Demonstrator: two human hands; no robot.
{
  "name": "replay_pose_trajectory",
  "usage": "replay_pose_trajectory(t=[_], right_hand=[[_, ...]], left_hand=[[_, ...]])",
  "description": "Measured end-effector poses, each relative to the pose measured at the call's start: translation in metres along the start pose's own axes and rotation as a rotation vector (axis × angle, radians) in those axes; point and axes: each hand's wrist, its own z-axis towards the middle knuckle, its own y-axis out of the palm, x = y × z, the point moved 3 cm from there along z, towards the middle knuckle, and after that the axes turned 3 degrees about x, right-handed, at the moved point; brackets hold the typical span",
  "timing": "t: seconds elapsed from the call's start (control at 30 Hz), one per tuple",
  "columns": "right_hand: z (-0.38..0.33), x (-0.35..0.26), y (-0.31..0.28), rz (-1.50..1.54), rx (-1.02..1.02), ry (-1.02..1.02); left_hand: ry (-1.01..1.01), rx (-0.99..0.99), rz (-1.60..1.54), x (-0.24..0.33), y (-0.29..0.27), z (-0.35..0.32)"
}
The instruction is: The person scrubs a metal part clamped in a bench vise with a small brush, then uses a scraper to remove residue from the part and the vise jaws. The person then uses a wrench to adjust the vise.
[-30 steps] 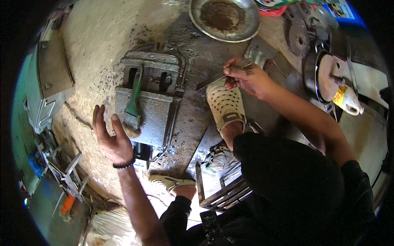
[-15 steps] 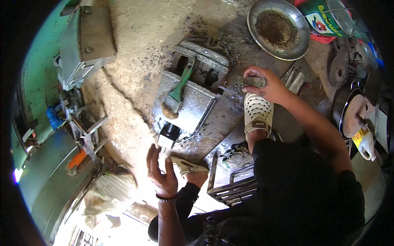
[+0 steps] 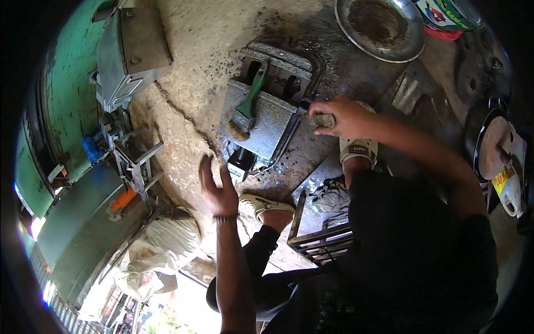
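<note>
**Right hand working at the edge of the metal casting, left hand lifted clear**

Person squats over a grey metal casting (image 3: 267,114) lying on the cracked concrete floor (image 3: 183,61); a green-handled brush (image 3: 248,103) rests across its top, bristles toward the near end, handle leaning into the recess behind; nobody touches it.

Right hand (image 3: 339,116) sits at the casting's right edge, fingers curled tight round a small grey block (image 3: 324,120), perhaps a rubbing stone or pad, too small to tell; the block touches or nearly touches the rim of the casting; the grip is closed, knuckles up.

Left hand (image 3: 218,189) hangs in the air near the casting's lower corner, palm spread, fingers apart, holding nothing and touching nothing; a dark bracelet (image 3: 225,219) at the wrist.

Judgement on doing this well: keep the block flat to the edge, press evenly, and steady the casting with the free hand, which looks idle; sandalled feet (image 3: 358,149) are just beside the work, so strokes should run away from the toes.

Round metal pan (image 3: 380,28) at the top, well apart; a grey machine housing (image 3: 130,55) at the left; a slatted metal stool (image 3: 320,236) under the person.
</note>
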Motion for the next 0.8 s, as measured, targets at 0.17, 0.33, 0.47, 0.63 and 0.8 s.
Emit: replay_pose_trajectory(t=[0.17, 0.33, 0.47, 0.63, 0.8], right_hand=[[0.009, 0.011, 0.021, -0.171, 0.024, 0.011], [0.002, 0.035, 0.028, 0.043, 0.125, -0.061], [-0.003, 0.046, 0.028, -0.111, 0.077, -0.089], [-0.004, 0.044, 0.035, -0.212, -0.059, -0.158], [-0.002, 0.031, 0.045, -0.376, -0.156, -0.274]], left_hand=[[-0.185, 0.313, -0.100, -0.055, 0.073, 0.069], [-0.339, 0.389, -0.072, -0.094, 0.096, 0.075], [-0.349, 0.380, -0.082, -0.111, 0.098, 0.076], [-0.397, 0.359, 0.076, -0.125, 0.091, 0.055], [-0.409, 0.322, 0.269, -0.151, 0.076, 0.004]])
